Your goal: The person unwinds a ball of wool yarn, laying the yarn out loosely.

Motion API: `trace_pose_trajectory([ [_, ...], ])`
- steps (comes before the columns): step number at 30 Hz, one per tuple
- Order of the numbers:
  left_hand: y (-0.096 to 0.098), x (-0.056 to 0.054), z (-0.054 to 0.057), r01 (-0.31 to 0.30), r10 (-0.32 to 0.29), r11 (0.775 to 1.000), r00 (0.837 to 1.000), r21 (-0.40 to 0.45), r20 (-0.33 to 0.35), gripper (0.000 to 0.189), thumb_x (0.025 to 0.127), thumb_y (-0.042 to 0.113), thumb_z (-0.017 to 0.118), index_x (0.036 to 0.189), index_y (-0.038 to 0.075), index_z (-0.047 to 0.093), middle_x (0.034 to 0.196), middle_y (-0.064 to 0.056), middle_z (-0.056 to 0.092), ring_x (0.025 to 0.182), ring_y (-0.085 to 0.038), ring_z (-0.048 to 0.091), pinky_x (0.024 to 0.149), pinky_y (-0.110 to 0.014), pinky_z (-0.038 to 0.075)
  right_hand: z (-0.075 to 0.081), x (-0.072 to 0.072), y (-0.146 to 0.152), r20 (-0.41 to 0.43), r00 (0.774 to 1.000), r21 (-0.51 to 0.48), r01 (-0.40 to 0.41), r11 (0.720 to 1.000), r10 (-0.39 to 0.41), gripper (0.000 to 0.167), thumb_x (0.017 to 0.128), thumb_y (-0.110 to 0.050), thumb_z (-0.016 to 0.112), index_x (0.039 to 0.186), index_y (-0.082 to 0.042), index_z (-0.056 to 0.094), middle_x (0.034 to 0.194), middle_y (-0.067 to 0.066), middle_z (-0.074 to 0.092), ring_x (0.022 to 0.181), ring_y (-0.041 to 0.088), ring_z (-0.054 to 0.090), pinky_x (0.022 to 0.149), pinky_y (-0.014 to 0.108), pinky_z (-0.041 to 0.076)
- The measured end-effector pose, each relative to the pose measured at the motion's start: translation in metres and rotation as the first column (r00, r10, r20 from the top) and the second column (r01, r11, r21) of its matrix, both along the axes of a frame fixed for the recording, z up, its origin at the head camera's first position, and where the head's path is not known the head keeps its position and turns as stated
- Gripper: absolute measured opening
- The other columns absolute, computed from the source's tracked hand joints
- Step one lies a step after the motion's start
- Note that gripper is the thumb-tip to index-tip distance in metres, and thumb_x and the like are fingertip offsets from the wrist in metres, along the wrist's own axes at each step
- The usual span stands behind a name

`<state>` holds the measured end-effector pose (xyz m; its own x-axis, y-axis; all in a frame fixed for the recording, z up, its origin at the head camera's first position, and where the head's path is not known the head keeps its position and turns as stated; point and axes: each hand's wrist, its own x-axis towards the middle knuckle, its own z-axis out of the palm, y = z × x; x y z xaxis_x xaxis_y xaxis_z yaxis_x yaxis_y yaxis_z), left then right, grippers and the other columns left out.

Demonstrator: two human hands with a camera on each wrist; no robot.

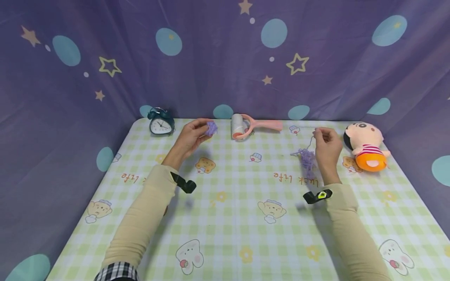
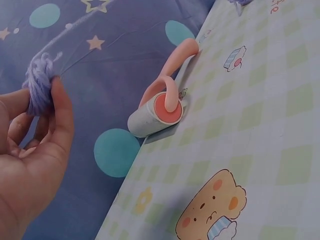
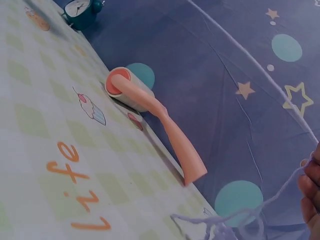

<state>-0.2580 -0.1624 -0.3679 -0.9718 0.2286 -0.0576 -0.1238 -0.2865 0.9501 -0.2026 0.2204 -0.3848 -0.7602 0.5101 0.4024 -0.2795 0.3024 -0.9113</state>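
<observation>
Between thumb and fingers, my left hand (image 1: pixel 192 136) pinches a small wound ball of purple yarn (image 1: pixel 211 128) above the far left of the table. The left wrist view shows the yarn ball (image 2: pixel 40 86) close up, with a strand running off to the upper right. My right hand (image 1: pixel 328 147) pinches the yarn strand (image 3: pixel 260 72) on the other side; in the right wrist view only its fingertips (image 3: pixel 312 195) show at the edge. A loose tangle of purple yarn (image 1: pixel 308 159) hangs or lies just left of the right hand; whether it touches the table I cannot tell.
A pink-handled lint roller (image 1: pixel 265 124) lies at the table's back edge between the hands. A dark green alarm clock (image 1: pixel 161 124) stands at the back left. A plush doll (image 1: pixel 369 150) lies at the right, and a purple curtain (image 1: pixel 225 70) hangs behind the table.
</observation>
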Motion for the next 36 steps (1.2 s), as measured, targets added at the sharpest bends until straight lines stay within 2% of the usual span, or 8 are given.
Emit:
trace_pose_trajectory([
  [6,-0.001,-0.001,0.0,-0.043,0.043,0.998,0.999,0.036,0.002,0.016,0.098,-0.001,0.048,0.104,0.008,0.059,0.105,-0.007,0.054,0.091,-0.015,0.06,0.072,-0.021,0.058,-0.005,0.0,0.013,0.04,0.998,0.017,0.051,0.999,-0.052,0.019,0.092,-0.01,0.059,0.099,0.006,0.066,0.074,-0.017,0.061,0.068,-0.004,0.055,0.064,0.009,0.043],
  [10,-0.003,-0.001,0.001,-0.059,0.058,0.997,0.998,0.052,0.011,0.015,0.098,0.0,0.048,0.104,0.009,0.059,0.105,-0.006,0.055,0.09,-0.015,0.061,0.072,-0.023,0.058,-0.019,-0.007,0.029,0.03,0.997,0.032,0.077,0.997,-0.078,0.021,0.093,-0.011,0.059,0.1,0.007,0.066,0.074,-0.021,0.059,0.068,-0.005,0.054,0.065,0.01,0.044],
  [15,-0.005,-0.001,0.004,-0.089,0.086,0.989,0.996,0.115,0.031,0.016,0.098,0.0,0.047,0.104,0.01,0.057,0.107,-0.006,0.054,0.089,-0.017,0.061,0.073,-0.025,0.059,-0.032,-0.013,0.047,0.028,0.993,0.032,0.111,0.993,-0.112,0.022,0.093,-0.016,0.06,0.1,0.004,0.067,0.074,-0.022,0.059,0.069,-0.005,0.055,0.067,0.01,0.045],
  [18,-0.007,-0.001,0.004,-0.08,0.074,0.983,0.996,0.163,0.046,0.017,0.098,-0.002,0.045,0.104,0.009,0.057,0.11,-0.007,0.052,0.09,-0.019,0.063,0.075,-0.026,0.06,-0.033,-0.012,0.052,0.042,0.988,0.035,0.147,0.988,-0.149,0.022,0.093,-0.02,0.061,0.1,-0.001,0.069,0.074,-0.023,0.059,0.069,-0.004,0.055,0.067,0.01,0.045],
  [22,-0.008,0.0,0.005,-0.04,0.03,0.983,0.998,0.179,0.058,0.018,0.099,-0.002,0.043,0.105,0.009,0.055,0.111,-0.011,0.053,0.088,-0.021,0.068,0.076,-0.026,0.06,-0.028,-0.008,0.055,0.041,0.985,0.014,0.168,0.986,-0.169,0.02,0.093,-0.019,0.061,0.099,-0.002,0.069,0.074,-0.022,0.059,0.069,-0.004,0.055,0.067,0.011,0.045],
  [27,-0.01,0.001,0.003,-0.021,0.012,0.989,0.998,0.146,0.063,0.021,0.099,-0.002,0.043,0.107,0.012,0.056,0.108,-0.014,0.054,0.081,-0.02,0.068,0.07,-0.022,0.06,-0.026,-0.008,0.063,0.039,0.983,-0.014,0.18,0.984,-0.179,0.018,0.092,-0.017,0.062,0.1,-0.003,0.069,0.074,-0.021,0.06,0.068,-0.004,0.055,0.067,0.011,0.044],
  [31,-0.01,0.0,0.002,-0.056,0.052,0.995,0.998,0.088,0.047,0.02,0.097,-0.001,0.047,0.109,0.013,0.056,0.103,-0.009,0.059,0.081,-0.017,0.064,0.068,-0.021,0.058,-0.027,-0.009,0.069,0.032,0.981,-0.042,0.194,0.98,-0.193,0.013,0.091,-0.015,0.062,0.096,-0.007,0.07,0.073,-0.021,0.06,0.068,-0.004,0.055,0.066,0.011,0.044],
  [36,-0.01,-0.003,0.0,-0.133,0.132,0.99,0.991,0.045,0.034,0.02,0.095,-0.003,0.048,0.111,0.01,0.054,0.097,-0.005,0.063,0.081,-0.014,0.063,0.068,-0.019,0.057,-0.024,-0.007,0.071,0.028,0.977,-0.043,0.211,0.976,-0.21,0.015,0.091,-0.014,0.063,0.098,-0.002,0.07,0.072,-0.021,0.059,0.068,-0.004,0.054,0.067,0.011,0.045],
])
